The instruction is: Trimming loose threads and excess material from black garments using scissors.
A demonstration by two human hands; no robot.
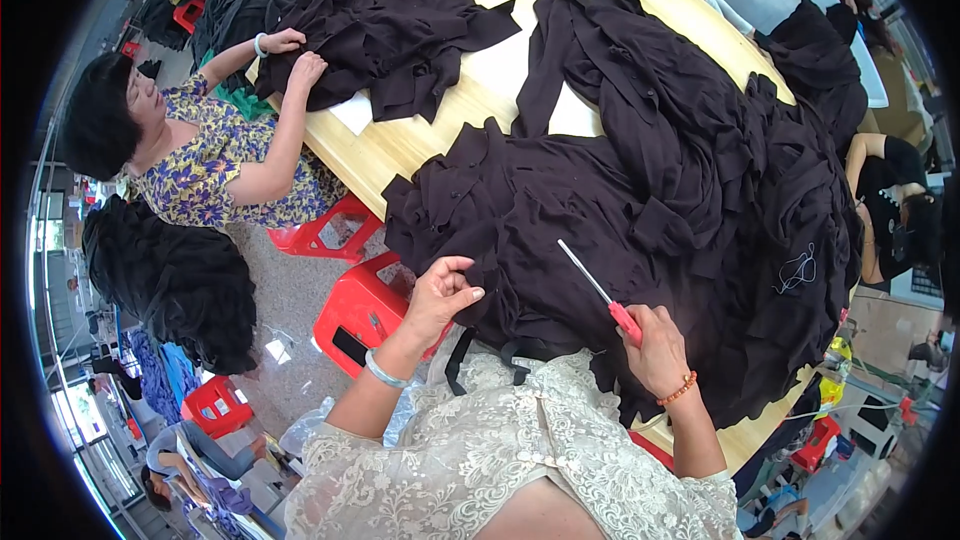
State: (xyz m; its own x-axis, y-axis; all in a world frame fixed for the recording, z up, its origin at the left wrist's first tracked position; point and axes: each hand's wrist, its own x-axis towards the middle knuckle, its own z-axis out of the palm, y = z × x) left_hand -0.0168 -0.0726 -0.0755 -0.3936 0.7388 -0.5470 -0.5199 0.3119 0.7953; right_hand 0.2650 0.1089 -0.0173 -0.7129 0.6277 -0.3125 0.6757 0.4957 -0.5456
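Across the pale wooden table (400,152), dark garments (385,40) lie loose, all unfolded; at its near edge is a rumpled black shirt (560,200). Over it the right hand (657,350) clasps red-handled scissors (624,320). The left hand (435,302) curls alongside, thumb and forefinger apart; whether it grips cloth is unclear.

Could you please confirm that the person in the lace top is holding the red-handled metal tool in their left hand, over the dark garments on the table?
Not quite: the head view shows the red-handled metal tool in the right hand, not the left hand. It is indeed held over the dark garments on the table.
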